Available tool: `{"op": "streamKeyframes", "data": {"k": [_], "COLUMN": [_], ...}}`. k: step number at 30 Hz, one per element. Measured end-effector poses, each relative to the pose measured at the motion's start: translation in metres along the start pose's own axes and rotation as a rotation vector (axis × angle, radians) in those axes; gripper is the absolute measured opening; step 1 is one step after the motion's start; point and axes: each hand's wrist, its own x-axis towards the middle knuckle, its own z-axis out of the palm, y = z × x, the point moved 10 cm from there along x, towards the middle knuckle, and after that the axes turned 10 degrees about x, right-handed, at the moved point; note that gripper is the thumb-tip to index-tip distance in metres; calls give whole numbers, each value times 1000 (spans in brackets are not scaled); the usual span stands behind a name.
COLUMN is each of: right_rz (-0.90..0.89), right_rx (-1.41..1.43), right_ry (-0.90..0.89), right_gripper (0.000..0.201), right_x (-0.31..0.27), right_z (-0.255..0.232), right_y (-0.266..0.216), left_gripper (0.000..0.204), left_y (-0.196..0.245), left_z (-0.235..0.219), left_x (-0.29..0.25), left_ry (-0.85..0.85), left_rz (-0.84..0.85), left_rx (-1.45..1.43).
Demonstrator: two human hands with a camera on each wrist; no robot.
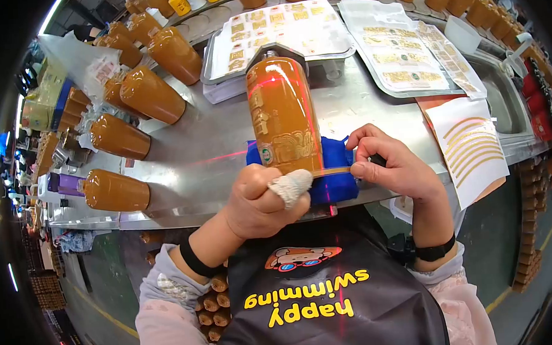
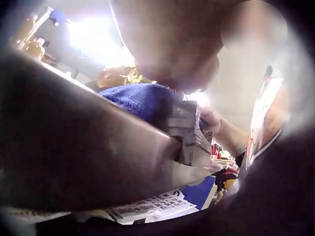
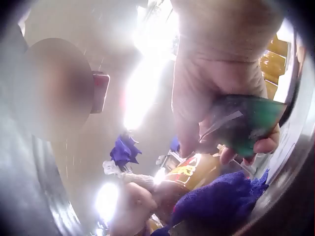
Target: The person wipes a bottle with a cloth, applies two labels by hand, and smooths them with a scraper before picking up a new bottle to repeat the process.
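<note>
A glossy brown bottle (image 1: 282,113) with gold decals lies on a blue cloth (image 1: 337,153), its neck pointing away from me. At its near end my left hand (image 1: 256,201) has curled fingers, and its white-wrapped thumb (image 1: 292,185) presses one end of a narrow gold strip (image 1: 332,171) to the bottle. My right hand (image 1: 391,163) pinches the other end between thumb and finger, so the strip runs straight across. A dark green flat piece (image 3: 246,120) is also tucked in the right hand. In the left wrist view the hand hides the bottle mostly.
Other brown bottles (image 1: 121,137) stand on the left of the steel table (image 1: 212,138). Trays with decal sheets (image 1: 275,32) (image 1: 401,53) lie behind. A white sheet of curved gold strips (image 1: 471,146) is at right, near a sink (image 1: 503,92).
</note>
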Motion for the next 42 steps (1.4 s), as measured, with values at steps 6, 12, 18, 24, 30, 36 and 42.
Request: {"op": "streamKeyframes", "data": {"k": [6,12,18,24,30,36,42], "right_rz": [-8,16,-2,23,0,-5,-36], "right_rx": [32,28,24,42,59,-3,6], "right_ry": [1,-12,9,-5,-3,0,14], "right_gripper": [24,24,25,24,23,24,24], "right_x": [0,1,4,6,6,10,10], "right_z": [2,3,3,5,6,7,8], "right_y": [-2,2,0,3,-1,-1,0], "left_gripper": [28,25,24,24,25,26,24], "left_y": [-4,-3,-7,-3,-1,-5,-4], "left_z": [-2,1,0,0,4,0,2], "left_x": [-5,-1,-8,-2,2,-10,-1], "left_ry": [-8,-48,-23,-37,-7,-26,-50], "left_rz": [-90,-77,-123,-53,2,-134,-55], "left_rx": [-22,-41,-39,-22,-30,-43,-55]}}
